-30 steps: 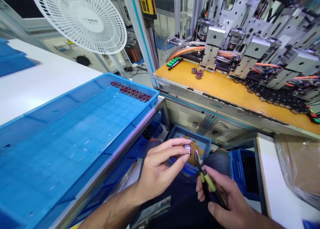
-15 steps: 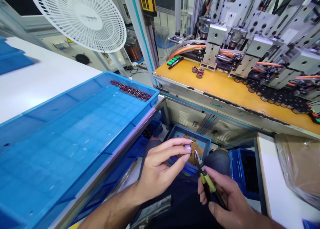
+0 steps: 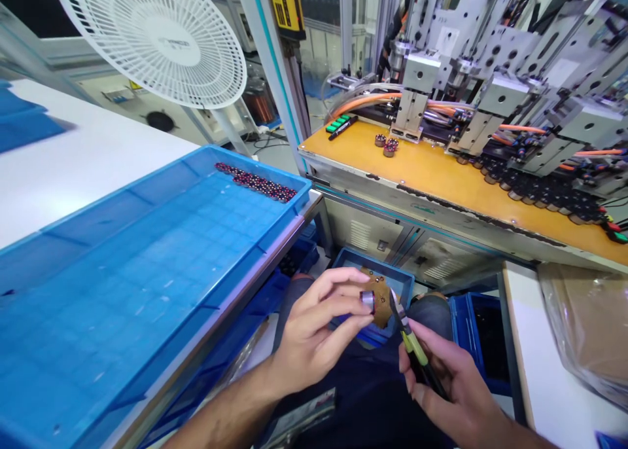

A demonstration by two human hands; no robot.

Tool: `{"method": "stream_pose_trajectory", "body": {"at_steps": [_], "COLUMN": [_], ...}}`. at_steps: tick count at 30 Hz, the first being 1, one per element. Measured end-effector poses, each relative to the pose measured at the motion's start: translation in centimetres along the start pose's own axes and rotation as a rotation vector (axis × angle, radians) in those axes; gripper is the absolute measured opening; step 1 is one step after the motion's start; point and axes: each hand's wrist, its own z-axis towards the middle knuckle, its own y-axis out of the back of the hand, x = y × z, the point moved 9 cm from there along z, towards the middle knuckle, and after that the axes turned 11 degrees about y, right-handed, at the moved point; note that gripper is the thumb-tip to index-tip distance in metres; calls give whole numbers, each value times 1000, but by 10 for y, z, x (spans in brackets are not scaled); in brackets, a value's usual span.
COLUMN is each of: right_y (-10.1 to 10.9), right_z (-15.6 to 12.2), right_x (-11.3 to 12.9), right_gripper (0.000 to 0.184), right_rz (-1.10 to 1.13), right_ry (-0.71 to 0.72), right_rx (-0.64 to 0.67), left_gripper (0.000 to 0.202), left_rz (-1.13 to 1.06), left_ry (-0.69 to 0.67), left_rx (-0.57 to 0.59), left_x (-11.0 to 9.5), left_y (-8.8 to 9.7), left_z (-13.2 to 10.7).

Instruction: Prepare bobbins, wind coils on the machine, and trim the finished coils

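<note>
My left hand (image 3: 311,334) pinches the small metal part (image 3: 367,302) between thumb and fingers, above the blue bin (image 3: 403,279). My right hand (image 3: 454,377) grips the cutters (image 3: 413,344) by their handles, tips near the part but apart from it; I can't tell whether the blades meet. For clean snipping, I'd judge it best to pinch firmly, turn the part's end to the tips and guard my fingertips.

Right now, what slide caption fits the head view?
Left hand holding a small cylindrical part, right hand gripping pliers, with a large blue tray to the left.
</note>
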Motion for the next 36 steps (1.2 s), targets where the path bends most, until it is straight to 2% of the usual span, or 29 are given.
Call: {"method": "stream_pose_trajectory", "body": {"at_steps": [5,10,16,24,29,36], "right_y": [8,1,-12,-18,-20,-17], "right_z": [-9,-10,-9,-5,-5,-6], "right_x": [-5,17,31,31,24,17], "right_gripper": [52,57,71,57,50,52], "right_rz": [42,65,141,189,174,170], "right_ry": [31,130,165,184,105,80], "right_rx": [-6,84,171,187,186,171], "left_gripper": [53,58,57,59,60,60], "left_rz": [-239,-200,-168,-182,-213,-242], "left_ry": [14,-34,-53,-25,3,29], "left_rx": [-6,-39,-48,-27,-13,-17], "left_x": [6,4,0,3,4,7], "left_y": [2,0,-1,-1,-4,-4], "left_z": [0,-5,-9,-12,-12,-12]}}
